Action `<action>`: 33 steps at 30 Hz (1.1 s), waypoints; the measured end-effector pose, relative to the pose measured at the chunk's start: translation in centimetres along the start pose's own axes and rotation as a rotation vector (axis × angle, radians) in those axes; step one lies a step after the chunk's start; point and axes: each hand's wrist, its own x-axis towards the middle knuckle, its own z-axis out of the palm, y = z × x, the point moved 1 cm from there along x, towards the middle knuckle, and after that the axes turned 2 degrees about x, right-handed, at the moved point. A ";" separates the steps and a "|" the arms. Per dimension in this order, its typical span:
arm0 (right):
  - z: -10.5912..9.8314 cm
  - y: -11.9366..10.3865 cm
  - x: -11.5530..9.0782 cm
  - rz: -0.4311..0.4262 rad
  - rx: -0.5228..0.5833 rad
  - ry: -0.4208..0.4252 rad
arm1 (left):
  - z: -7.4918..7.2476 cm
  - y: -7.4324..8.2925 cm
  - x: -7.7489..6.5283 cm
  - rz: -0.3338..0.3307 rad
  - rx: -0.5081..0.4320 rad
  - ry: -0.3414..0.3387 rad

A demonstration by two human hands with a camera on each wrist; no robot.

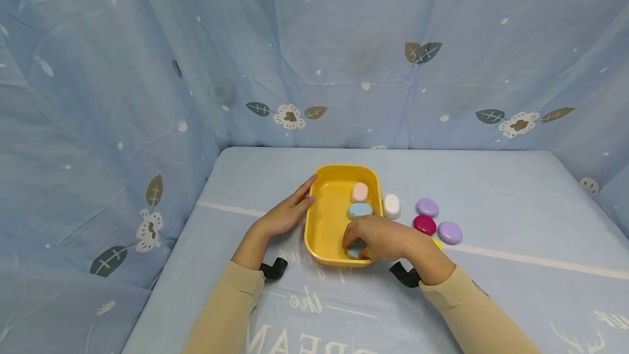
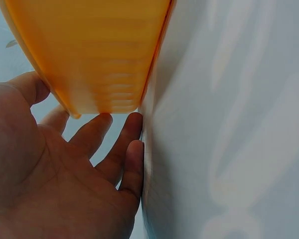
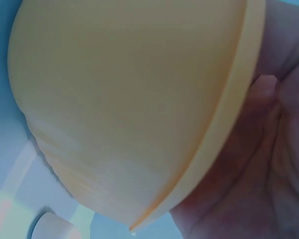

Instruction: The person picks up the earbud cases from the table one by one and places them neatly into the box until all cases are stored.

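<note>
A yellow tray (image 1: 321, 223) sits on the cloth-covered surface, between both hands. My left hand (image 1: 285, 214) rests against its left side, with spread fingers (image 2: 92, 134) touching the outer wall and the thumb near the rim. Over the near right corner reaches my right hand (image 1: 380, 237), fingertips curled round a grey-blue oval piece (image 1: 356, 248) at the tray floor. Part of that piece is hidden by the fingers. Farther back in the tray lie a light-blue oval piece (image 1: 360, 211) and a pale pink one (image 1: 360, 192). The tray wall blocks the right fingertips in the right wrist view.
Just right of the tray stands a white rounded piece (image 1: 391, 206). Beyond it lie two purple ovals, one (image 1: 427, 207) behind the other (image 1: 450, 232), and a crimson oval (image 1: 425, 225). A yellow piece (image 1: 437, 243) shows partly behind the right wrist. Patterned blue cloth (image 1: 344, 59) hangs behind.
</note>
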 end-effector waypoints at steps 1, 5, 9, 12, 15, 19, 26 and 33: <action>0.0 0.0 0.0 0.000 0.000 -0.002 | 0.0 0.0 0.0 0.002 0.000 0.000; 0.0 0.0 0.0 -0.009 0.010 0.000 | 0.0 0.1 0.0 0.008 -0.001 -0.003; 0.0 0.0 -0.1 -0.005 0.019 0.005 | 0.0 0.2 -0.1 0.006 0.000 -0.003; 0.0 -0.1 -0.2 0.005 0.026 0.011 | 0.0 0.1 -0.1 0.004 0.000 -0.004; -0.1 -0.2 -0.4 0.009 0.040 0.026 | 0.0 0.1 0.0 0.004 -0.003 -0.008; -0.3 0.0 -0.8 -0.003 0.030 0.070 | 0.0 0.1 0.0 -0.004 -0.005 -0.006; -0.8 0.5 -1.7 0.011 0.027 0.186 | 0.1 -0.1 0.1 -0.005 -0.018 -0.003; -1.5 1.1 -3.1 0.061 0.046 0.303 | 0.0 -0.1 0.0 0.005 -0.012 -0.007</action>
